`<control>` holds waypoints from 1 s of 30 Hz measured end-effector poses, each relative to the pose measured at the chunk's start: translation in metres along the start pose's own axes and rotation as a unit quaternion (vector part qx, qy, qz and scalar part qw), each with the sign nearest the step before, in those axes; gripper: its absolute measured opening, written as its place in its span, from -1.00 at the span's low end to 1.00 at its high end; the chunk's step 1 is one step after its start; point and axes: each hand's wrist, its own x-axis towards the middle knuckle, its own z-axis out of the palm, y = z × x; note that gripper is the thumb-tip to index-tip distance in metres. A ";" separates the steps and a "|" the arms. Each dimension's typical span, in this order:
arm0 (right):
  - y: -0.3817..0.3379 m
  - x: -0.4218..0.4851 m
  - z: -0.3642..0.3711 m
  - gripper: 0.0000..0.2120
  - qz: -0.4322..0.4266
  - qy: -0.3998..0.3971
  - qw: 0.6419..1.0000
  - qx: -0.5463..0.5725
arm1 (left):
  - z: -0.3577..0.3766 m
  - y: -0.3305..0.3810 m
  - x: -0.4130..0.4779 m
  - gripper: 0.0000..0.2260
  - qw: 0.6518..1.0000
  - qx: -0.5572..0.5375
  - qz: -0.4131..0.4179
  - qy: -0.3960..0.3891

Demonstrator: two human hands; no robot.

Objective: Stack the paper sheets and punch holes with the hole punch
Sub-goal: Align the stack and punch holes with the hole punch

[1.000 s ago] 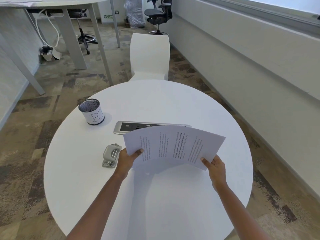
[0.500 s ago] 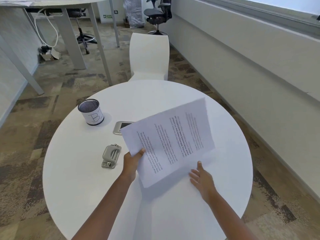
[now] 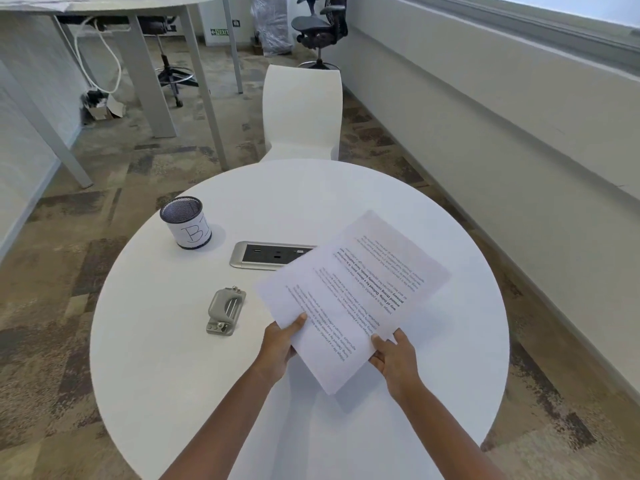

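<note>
A stack of printed white paper sheets (image 3: 349, 292) is held slightly above the round white table (image 3: 173, 358), turned diagonally with its far end pointing right and away. My left hand (image 3: 280, 344) grips the stack's near-left edge, thumb on top. My right hand (image 3: 393, 358) grips the near-right edge, thumb on the page. A grey metal hole punch (image 3: 225, 310) lies on the table just left of my left hand, untouched.
A mesh pen cup (image 3: 186, 223) with a paper label stands at the table's back left. A silver power socket panel (image 3: 268, 255) is set in the table centre, partly covered by the sheets. A white chair (image 3: 301, 112) stands behind the table.
The sheets turned from a wide, bowed hold to a diagonal one and dropped lower. My right hand let go, rested near the table, and now grips the near-right edge again.
</note>
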 end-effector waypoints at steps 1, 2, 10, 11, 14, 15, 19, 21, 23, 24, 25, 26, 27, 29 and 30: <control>-0.001 0.001 -0.003 -0.74 -0.009 0.008 1.000 -0.016 | -0.004 0.002 0.001 -0.78 1.000 0.000 -0.001 -0.002; -0.002 0.002 -0.007 -0.75 -0.018 0.016 0.999 -0.031 | -0.010 0.005 0.002 -0.76 1.000 -0.005 -0.003 0.001; -0.011 0.009 -0.030 -0.77 -0.107 -0.018 0.978 -0.179 | -0.037 0.038 0.016 -0.73 0.989 0.142 0.040 -0.019; -0.013 0.009 -0.029 -0.77 -0.121 -0.023 0.973 -0.197 | -0.033 0.040 0.017 -0.74 0.984 0.173 0.048 -0.025; -0.022 0.006 -0.018 -0.75 -0.185 -0.017 0.951 -0.248 | -0.016 0.046 0.021 -0.78 0.966 0.232 0.116 -0.006; -0.026 0.005 -0.013 -0.72 -0.210 -0.010 0.944 -0.255 | -0.011 0.049 0.022 -0.79 0.962 0.232 0.147 0.008; -0.042 0.002 -0.003 -0.86 -0.291 0.020 0.927 -0.234 | 0.004 0.062 0.022 -0.82 0.953 0.186 0.239 0.009; -0.048 0.002 -0.002 -0.90 -0.319 0.032 0.920 -0.225 | 0.007 0.066 0.022 -0.80 0.949 0.174 0.263 -0.009; -0.051 0.002 -0.002 -0.91 -0.328 0.023 0.920 -0.215 | 0.009 0.067 0.021 -0.76 0.946 0.170 0.274 -0.023; -0.052 0.001 -0.002 -0.88 -0.325 0.015 0.921 -0.213 | 0.008 0.067 0.021 -0.75 0.945 0.171 0.276 -0.026; -0.052 0.001 -0.002 -0.83 -0.321 0.008 0.924 -0.210 | 0.008 0.065 0.020 -0.74 0.944 0.174 0.277 -0.027; -0.051 0.001 -0.003 -0.80 -0.318 0.006 0.925 -0.207 | 0.007 0.064 0.020 -0.74 0.944 0.177 0.278 -0.028; -0.050 0.002 -0.004 -0.78 -0.317 0.007 0.925 -0.207 | 0.006 0.061 0.020 -0.74 0.944 0.177 0.278 -0.026; -0.047 0.002 -0.005 -0.77 -0.317 0.016 0.923 -0.217 | 0.004 0.058 0.021 -0.72 0.944 0.171 0.281 -0.016; -0.046 0.002 -0.005 -0.77 -0.319 0.021 0.922 -0.221 | 0.003 0.057 0.022 -0.71 0.944 0.171 0.283 -0.011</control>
